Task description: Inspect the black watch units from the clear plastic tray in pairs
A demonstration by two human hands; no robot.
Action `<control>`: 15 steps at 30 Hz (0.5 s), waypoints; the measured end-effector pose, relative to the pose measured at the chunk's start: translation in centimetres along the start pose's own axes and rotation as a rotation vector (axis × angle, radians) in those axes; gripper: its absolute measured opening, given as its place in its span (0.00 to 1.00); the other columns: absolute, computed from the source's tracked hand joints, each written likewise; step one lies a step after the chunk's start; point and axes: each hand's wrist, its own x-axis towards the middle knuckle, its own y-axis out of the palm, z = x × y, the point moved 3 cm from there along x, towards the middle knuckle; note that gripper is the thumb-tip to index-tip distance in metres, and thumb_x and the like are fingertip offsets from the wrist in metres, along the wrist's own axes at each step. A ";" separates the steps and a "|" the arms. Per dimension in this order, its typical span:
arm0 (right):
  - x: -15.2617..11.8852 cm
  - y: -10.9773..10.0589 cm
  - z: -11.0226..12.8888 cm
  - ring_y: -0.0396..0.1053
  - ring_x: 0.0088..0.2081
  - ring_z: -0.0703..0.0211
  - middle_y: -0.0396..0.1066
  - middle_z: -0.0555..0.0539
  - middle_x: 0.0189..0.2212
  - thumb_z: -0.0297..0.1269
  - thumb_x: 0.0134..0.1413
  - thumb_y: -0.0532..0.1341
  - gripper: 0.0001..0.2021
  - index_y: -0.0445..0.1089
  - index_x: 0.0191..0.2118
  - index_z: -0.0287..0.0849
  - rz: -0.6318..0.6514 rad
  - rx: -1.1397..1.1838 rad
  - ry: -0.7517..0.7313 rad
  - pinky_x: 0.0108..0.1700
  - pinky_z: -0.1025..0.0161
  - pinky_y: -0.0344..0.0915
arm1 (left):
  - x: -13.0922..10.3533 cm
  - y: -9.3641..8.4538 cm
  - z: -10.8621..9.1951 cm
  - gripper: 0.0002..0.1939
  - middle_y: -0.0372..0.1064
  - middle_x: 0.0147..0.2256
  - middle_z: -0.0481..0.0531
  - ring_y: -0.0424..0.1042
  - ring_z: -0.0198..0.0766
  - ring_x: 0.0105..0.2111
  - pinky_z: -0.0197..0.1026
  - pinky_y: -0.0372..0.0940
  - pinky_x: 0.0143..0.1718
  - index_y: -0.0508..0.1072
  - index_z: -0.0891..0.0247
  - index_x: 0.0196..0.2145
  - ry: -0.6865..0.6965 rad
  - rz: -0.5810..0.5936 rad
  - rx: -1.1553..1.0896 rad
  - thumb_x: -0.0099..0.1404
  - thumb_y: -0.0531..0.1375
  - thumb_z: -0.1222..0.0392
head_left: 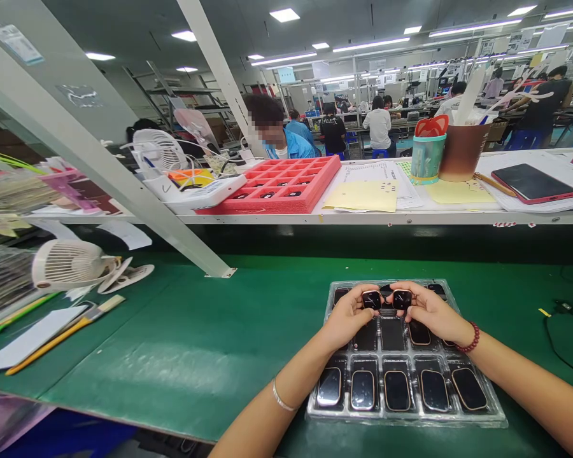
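My left hand [351, 316] is closed around a smartwatch [371, 299] with a lit dial and a gold rim. My right hand [427, 310] grips a second smartwatch [402, 299], its dial lit as well. Both watches are held side by side, faces towards me, over the far part of a clear plastic tray [405, 418]. In the tray's near row lie several dark-screened smartwatches [397, 390], one to a compartment. Another watch [419, 333] rests in the middle row, just below my right hand. My hands hide part of the far row.
On the green bench at left are a small white fan [69, 264], a brush [76, 327] and paper [31, 337]. The shelf behind bears a red foam tray [286, 191], cups [428, 158] and a phone [535, 182]. A slanted post [124, 172] meets the bench. A cable [554, 343] lies right. A person sits beyond.
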 end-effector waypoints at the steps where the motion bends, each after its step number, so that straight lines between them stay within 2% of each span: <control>1: 0.0 0.0 0.0 0.70 0.37 0.60 0.68 0.44 0.46 0.29 0.51 0.56 0.20 0.61 0.51 0.45 0.005 -0.007 -0.002 0.35 0.61 0.68 | 0.0 0.0 0.0 0.21 0.71 0.41 0.55 0.71 0.40 0.39 0.40 0.64 0.39 0.66 0.63 0.46 0.004 0.002 0.000 0.52 0.61 0.68; 6: -0.1 0.2 0.2 0.68 0.32 0.62 0.71 0.45 0.39 0.31 0.54 0.57 0.15 0.65 0.48 0.42 0.027 -0.029 0.010 0.37 0.61 0.69 | 0.1 0.0 0.2 0.16 0.71 0.33 0.55 0.70 0.39 0.35 0.40 0.65 0.34 0.68 0.67 0.42 0.017 0.024 -0.046 0.55 0.61 0.62; 11: -0.2 0.2 0.3 0.68 0.32 0.63 0.71 0.45 0.39 0.34 0.53 0.60 0.15 0.65 0.48 0.42 0.027 -0.004 0.004 0.37 0.61 0.69 | 0.1 -0.1 0.2 0.20 0.72 0.36 0.54 0.70 0.38 0.36 0.38 0.64 0.36 0.67 0.65 0.44 0.042 0.006 -0.041 0.52 0.64 0.63; 15: -0.1 0.0 0.0 0.68 0.33 0.61 0.72 0.44 0.34 0.42 0.59 0.55 0.13 0.67 0.44 0.39 0.042 -0.002 0.033 0.32 0.63 0.68 | 0.1 -0.3 0.6 0.15 0.73 0.32 0.54 0.68 0.32 0.24 0.33 0.56 0.23 0.68 0.67 0.41 -0.007 0.010 0.031 0.59 0.59 0.54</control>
